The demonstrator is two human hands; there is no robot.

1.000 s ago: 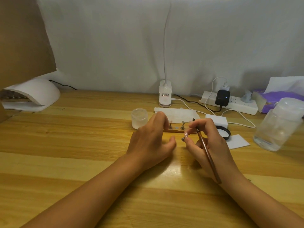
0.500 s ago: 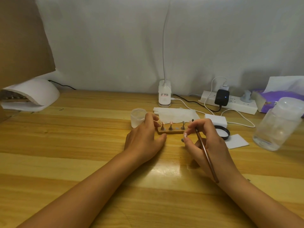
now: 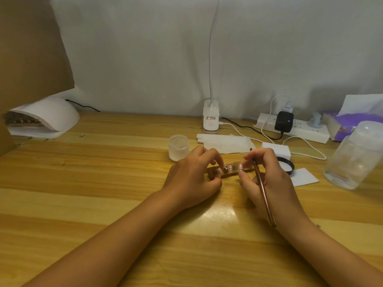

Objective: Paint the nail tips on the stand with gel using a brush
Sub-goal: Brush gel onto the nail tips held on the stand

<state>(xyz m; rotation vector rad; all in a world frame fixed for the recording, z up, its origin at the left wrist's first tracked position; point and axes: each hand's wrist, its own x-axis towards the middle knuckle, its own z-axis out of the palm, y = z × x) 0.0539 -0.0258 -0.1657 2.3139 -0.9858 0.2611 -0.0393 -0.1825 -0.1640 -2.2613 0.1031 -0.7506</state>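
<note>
Between the two hands, the stand (image 3: 228, 171) is tipped toward the camera: left hand (image 3: 191, 179) pinches its end, right hand (image 3: 267, 179) grips brush (image 3: 264, 193) and steadies, showing the nail tips (image 3: 291, 168) for painting.

Both hands curled, fingertips pinching — left hand (image 3: 192, 177), right hand (image 3: 267, 179) — forearms angled inward

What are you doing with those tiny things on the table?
A person is working on fake nail tips stuck on a small wooden stand. The left hand grips the stand's left end, tipping it toward the camera so the tips face up. The right hand holds a thin brush and also pinches the stand's right end. The brush tip points away from the nails, so no painting is happening right now.
</note>
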